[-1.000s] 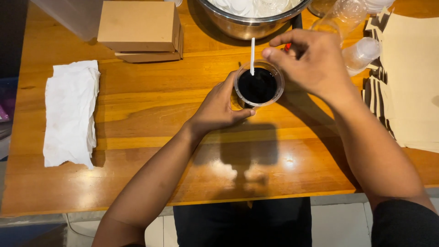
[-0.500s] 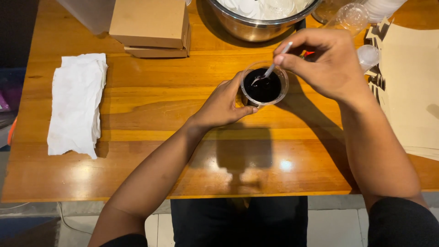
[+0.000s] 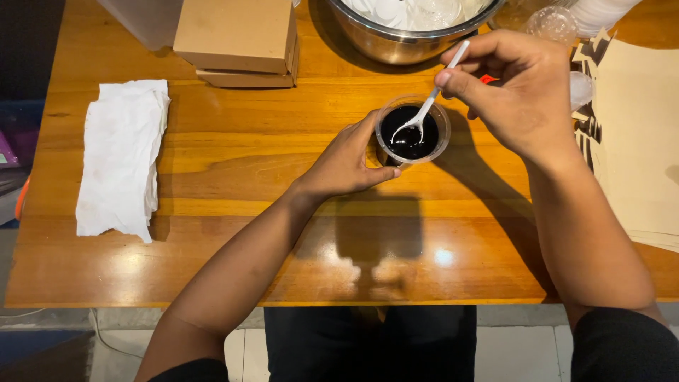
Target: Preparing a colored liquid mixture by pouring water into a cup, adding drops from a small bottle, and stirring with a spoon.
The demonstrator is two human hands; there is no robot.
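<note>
Near the far edge of the wooden table (image 3: 212, 163), right of its middle, sits a small clear cup (image 3: 412, 131) of dark liquid. The left hand (image 3: 346, 161) wraps its side, fingers closed on it. The right hand (image 3: 520, 92) pinches a white plastic spoon (image 3: 431, 106), bowl dipped in. Honestly, I'd keep that cup pinned and stir in small, slow circles, since it's nearly full and would slop over easily. A steel bowl (image 3: 396, 42) sits just behind it, so keep the handle low.
</note>
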